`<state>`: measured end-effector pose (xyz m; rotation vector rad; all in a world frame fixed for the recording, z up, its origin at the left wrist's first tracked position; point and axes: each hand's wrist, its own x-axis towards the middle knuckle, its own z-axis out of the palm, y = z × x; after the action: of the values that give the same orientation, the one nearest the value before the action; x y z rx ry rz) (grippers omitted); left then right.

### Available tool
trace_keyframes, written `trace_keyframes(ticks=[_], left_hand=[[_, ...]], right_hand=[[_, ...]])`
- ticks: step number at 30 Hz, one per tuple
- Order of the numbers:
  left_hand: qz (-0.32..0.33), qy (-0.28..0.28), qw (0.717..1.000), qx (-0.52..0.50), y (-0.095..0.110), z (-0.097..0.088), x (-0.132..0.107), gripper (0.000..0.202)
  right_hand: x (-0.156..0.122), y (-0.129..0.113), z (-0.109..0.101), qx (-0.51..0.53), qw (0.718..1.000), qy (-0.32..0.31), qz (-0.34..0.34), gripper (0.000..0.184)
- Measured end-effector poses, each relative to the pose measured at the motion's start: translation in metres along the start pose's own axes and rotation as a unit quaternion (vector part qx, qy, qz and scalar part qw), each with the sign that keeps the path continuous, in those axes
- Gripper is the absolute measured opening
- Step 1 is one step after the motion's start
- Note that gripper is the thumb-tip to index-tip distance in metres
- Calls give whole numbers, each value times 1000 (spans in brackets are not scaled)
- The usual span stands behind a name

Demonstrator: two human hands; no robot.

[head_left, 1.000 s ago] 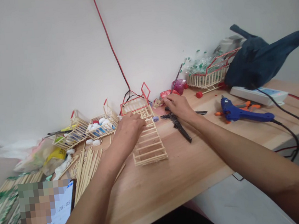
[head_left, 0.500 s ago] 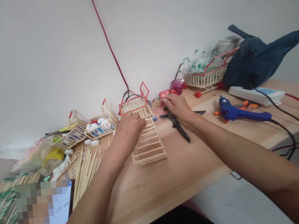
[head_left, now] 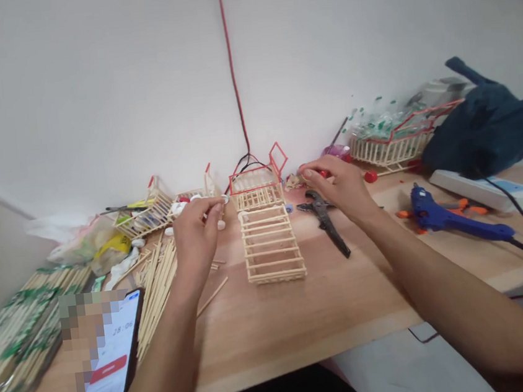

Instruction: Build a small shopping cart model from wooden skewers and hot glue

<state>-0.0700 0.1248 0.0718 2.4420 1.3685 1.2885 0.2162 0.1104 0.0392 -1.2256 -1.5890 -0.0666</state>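
A ladder-like frame of wooden sticks (head_left: 272, 245) lies flat on the wooden table (head_left: 303, 322). My left hand (head_left: 196, 231) hovers just left of it, fingers curled with the tips pinched together; what they hold is hidden. My right hand (head_left: 339, 185) hangs above the black pliers (head_left: 327, 221) to the frame's right, thumb and fingers pinched, with a small red bit showing beneath them. A stick basket with red trim (head_left: 255, 181) stands behind the frame.
A phone (head_left: 112, 355) lies at the front left beside loose sticks (head_left: 156, 282) and packed bundles (head_left: 18, 327). More stick baskets (head_left: 148, 211) and white caps sit at the back left. A blue glue gun (head_left: 451, 223), power strip (head_left: 489, 187), another basket (head_left: 391, 145) and dark bag (head_left: 492, 128) are on the right.
My left hand has come off the stick frame and moved left of it. My right hand has risen from the pliers. The view has swung left.
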Motion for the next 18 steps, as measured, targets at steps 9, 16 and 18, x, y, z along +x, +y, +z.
trace_keyframes(ticks=[9,16,18], left_hand=[[-46,-57,997,27,-35,13,-24,20],[-47,-92,994,-26,-28,12,-24,16],[-47,-103,992,-52,-27,12,-24,16]], right_hand=[[0,-69,18,-94,962,-197,-167,17],[3,-64,34,-154,935,-249,-198,11],[3,-65,37,-167,931,-256,-198,10]])
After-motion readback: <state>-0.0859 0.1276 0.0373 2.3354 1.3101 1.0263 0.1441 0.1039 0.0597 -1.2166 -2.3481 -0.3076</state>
